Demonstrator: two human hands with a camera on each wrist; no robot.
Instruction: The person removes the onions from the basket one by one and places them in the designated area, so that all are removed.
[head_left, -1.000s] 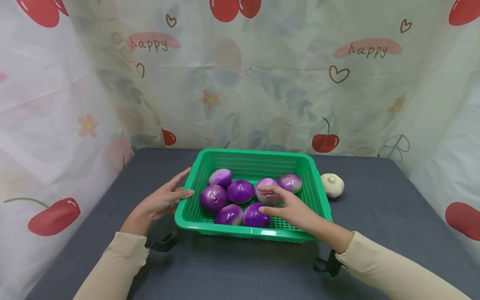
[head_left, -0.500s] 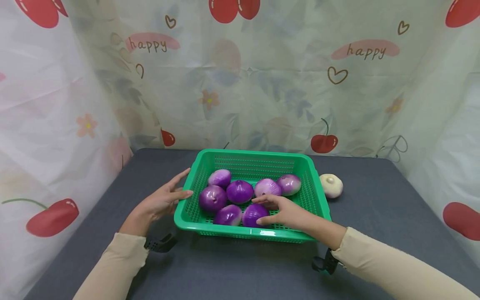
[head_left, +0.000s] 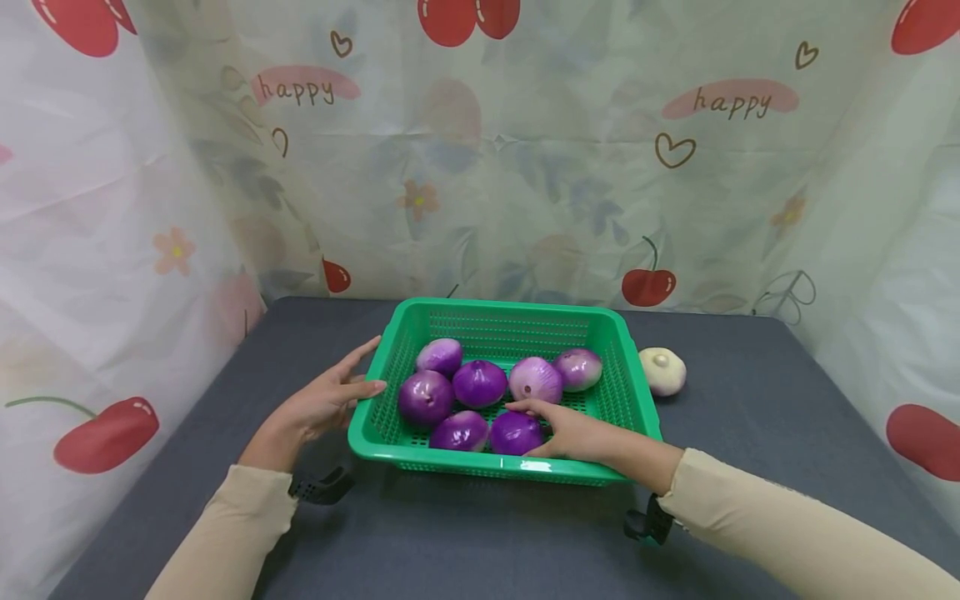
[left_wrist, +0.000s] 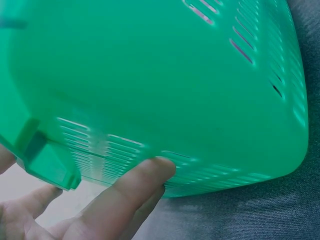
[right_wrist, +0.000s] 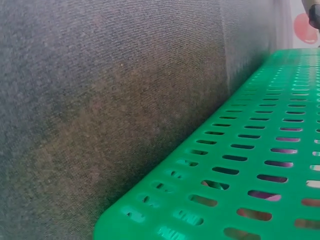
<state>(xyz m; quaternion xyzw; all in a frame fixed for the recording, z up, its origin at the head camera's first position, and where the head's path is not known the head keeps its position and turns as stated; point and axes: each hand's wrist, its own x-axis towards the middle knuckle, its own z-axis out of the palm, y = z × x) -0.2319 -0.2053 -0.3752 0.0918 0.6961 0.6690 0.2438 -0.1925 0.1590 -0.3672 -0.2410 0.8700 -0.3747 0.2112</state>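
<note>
My right hand [head_left: 573, 432] is in the near part of the basket, fingers partly spread and curved about a purple onion [head_left: 514, 433]: index on the far side, thumb on the near side. Its other fingers are hidden, so how firm the hold is I cannot tell. The onion sits just left of my right palm, on the basket floor.

My left hand [head_left: 324, 404] grips the left side of the green basket [head_left: 517, 472]; thumb over the rim, fingers fairly straight along the outer wall, as the left wrist view confirms.

Relative to my right grip: a second purple onion [head_left: 460, 431] lies just left; a lighter striped onion [head_left: 536, 377] just beyond the index finger; a pinkish onion [head_left: 579, 369] beyond that, to the right. Three more purple onions lie farther left, nearer my left hand.

Outside the basket, beyond my right hand and to the right, a pale bulb [head_left: 664, 372] rests on the dark grey table [head_left: 465, 537].
</note>
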